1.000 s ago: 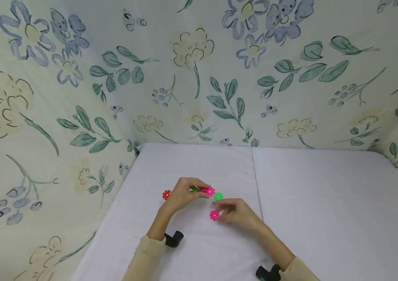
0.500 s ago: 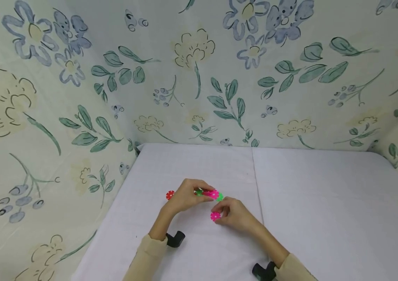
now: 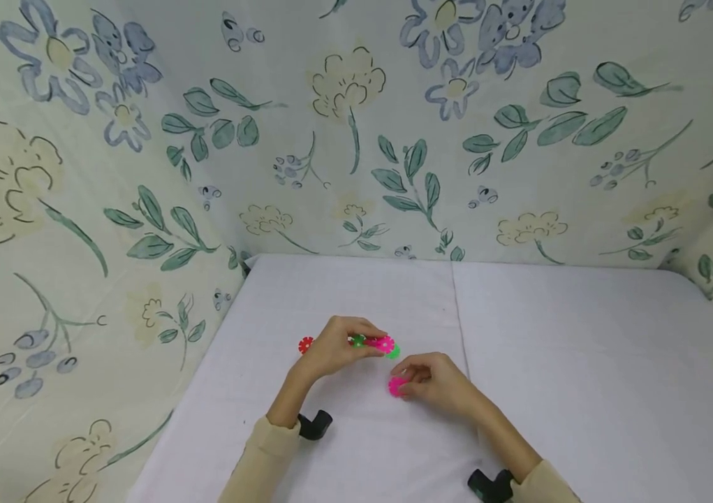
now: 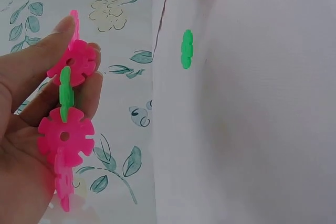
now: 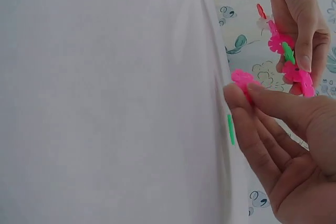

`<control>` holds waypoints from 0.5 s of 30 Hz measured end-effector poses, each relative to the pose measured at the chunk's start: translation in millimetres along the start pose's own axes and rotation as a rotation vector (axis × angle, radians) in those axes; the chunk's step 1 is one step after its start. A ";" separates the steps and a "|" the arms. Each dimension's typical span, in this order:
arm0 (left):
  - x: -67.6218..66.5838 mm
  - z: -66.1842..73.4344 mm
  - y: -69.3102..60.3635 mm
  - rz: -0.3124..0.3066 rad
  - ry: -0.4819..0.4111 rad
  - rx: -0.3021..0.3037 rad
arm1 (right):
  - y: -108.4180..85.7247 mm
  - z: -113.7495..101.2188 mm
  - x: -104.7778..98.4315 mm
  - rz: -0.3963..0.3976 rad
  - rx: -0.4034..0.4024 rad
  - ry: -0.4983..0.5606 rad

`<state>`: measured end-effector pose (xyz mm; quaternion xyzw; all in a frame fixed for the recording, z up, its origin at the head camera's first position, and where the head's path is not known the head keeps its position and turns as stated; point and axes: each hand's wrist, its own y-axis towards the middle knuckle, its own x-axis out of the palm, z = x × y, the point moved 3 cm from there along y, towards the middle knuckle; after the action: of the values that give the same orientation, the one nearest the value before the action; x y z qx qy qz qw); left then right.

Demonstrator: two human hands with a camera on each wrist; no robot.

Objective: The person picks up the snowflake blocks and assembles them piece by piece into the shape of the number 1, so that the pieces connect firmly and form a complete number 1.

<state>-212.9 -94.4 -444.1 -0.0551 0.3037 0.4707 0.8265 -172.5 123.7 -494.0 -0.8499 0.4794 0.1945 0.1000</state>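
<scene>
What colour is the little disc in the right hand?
The disc in the right hand is bright pink, clearest in the right wrist view.

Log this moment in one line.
left grip: holds disc chain | right grip: pinches pink disc, not joined to chain | green disc: apart, on white cloth

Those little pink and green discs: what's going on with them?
A person is handling small notched discs above a white-covered table. Their left hand holds a chain of joined discs, mostly pink and green, with a red disc at one end. Their right hand pinches a single pink disc, apart from the chain. A loose green disc lies on the cloth, joined to nothing.
</scene>
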 end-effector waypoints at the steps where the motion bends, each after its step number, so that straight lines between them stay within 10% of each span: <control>1: 0.0 0.3 0.8 -0.002 -0.001 0.002 | -0.8 0.5 -2.9 0.028 0.005 0.026; 9: 1.5 2.6 2.6 -0.014 0.006 0.002 | -2.2 -0.7 -19.1 0.311 -0.104 0.204; 15: 3.5 4.3 3.5 -0.025 0.008 -0.011 | -3.0 -5.4 -21.0 0.383 -0.158 0.207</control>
<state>-212.5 -88.2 -441.9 -0.0651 0.3039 0.4619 0.8307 -178.4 139.6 -480.2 -0.7640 0.6229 0.1586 -0.0553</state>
